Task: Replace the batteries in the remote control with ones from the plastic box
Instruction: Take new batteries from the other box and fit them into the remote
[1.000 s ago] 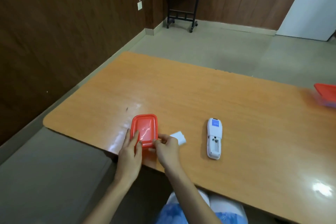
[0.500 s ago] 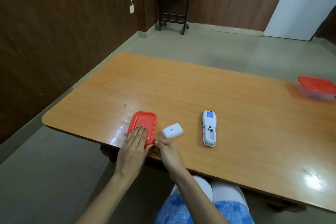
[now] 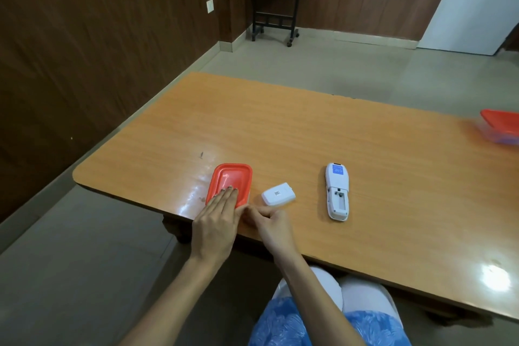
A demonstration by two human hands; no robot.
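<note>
Here, glossy orange table (image 3: 280,126) meets dark wood-panelled wall (image 3: 84,36).

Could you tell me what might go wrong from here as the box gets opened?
The box sits near the table edge; with the left hand pressing its lid and the right hand prying a corner, it may slide off or pop open suddenly. The loose cover beside the hands could get knocked.

Red-lidded plastic box (image 3: 231,183) shut, near table edge; white remote (image 3: 336,192) face-down, battery bay open; cover (image 3: 278,194) between.
</note>
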